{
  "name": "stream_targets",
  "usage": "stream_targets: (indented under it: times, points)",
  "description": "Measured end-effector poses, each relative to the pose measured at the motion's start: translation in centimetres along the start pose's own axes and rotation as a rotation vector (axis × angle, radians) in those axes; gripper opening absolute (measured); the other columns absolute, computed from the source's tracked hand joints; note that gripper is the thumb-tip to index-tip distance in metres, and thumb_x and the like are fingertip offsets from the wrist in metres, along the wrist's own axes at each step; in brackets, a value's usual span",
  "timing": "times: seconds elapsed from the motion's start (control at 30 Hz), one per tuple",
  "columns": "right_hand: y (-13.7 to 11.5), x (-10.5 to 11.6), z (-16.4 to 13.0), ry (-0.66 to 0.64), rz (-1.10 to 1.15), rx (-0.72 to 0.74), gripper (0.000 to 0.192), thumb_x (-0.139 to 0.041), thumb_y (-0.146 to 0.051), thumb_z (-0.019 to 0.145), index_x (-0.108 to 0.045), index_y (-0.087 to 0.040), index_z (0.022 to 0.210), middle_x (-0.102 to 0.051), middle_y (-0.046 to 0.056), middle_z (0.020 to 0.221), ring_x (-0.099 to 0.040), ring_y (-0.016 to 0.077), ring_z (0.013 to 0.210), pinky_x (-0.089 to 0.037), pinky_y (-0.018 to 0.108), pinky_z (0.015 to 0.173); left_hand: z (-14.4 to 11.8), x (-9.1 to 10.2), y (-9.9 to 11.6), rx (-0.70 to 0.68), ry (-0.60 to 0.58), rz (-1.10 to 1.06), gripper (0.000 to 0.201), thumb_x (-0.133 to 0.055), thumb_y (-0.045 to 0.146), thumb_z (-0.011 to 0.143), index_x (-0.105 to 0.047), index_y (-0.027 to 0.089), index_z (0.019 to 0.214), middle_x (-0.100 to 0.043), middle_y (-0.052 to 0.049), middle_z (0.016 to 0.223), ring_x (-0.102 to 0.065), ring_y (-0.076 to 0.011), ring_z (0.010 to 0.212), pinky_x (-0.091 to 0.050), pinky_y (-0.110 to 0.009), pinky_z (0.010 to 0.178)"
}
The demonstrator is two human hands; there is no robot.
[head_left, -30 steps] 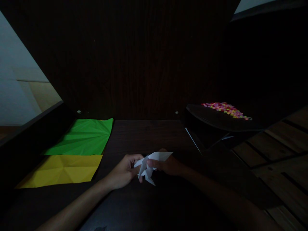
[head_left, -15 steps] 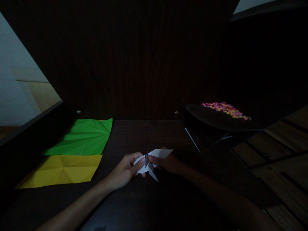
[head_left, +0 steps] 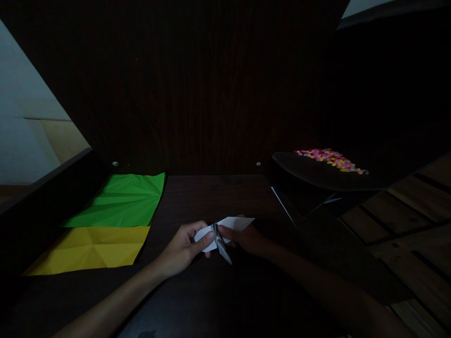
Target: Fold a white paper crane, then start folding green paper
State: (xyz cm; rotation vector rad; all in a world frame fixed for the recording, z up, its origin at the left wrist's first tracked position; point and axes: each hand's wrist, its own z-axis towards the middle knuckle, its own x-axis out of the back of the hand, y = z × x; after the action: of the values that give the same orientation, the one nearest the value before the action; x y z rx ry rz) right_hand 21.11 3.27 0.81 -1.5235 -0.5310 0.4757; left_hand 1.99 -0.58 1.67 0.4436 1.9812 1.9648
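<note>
A white folded paper figure (head_left: 230,224) is held between my two hands above the dark desk. It has wing-like flaps to either side and a narrow pointed part angled down toward me. My left hand (head_left: 188,244) pinches the left flap, thumb on top and fingers behind. My right hand (head_left: 244,238) grips the right side, its thumb pressed near the middle folds. Shadow hides most of the right fingers. The far flap's tip sticks out above my right hand.
On the left of the desk (head_left: 211,192) lie a creased green sheet (head_left: 123,199) and a creased yellow sheet (head_left: 95,249). At the right is a dark curved shelf (head_left: 303,169) with a heap of small colourful pieces (head_left: 331,158). A dark upright panel (head_left: 197,94) stands behind.
Both hands stay in nearly the same place on the paper. The left flap and the middle folds have tilted slightly, with the middle gap a little wider.
</note>
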Motion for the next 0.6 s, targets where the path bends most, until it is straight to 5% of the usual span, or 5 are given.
stream_targets:
  times: [0.6]
  points:
    - [0.12, -0.54, -0.11, 0.128, 0.068, -0.075, 0.049, -0.068, -0.063, 0.069, -0.056, -0.016, 0.064, -0.052, -0.003, 0.053, -0.042, 0.0079, 0.044, -0.031, 0.021, 0.041, -0.04, 0.00, 0.30, -0.023, 0.078, 0.003, 0.038, -0.068, 0.049, 0.079, -0.060, 0.013, 0.069, -0.052, 0.003, 0.054, -0.047, -0.0101, 0.053, -0.034, -0.021, 0.053]
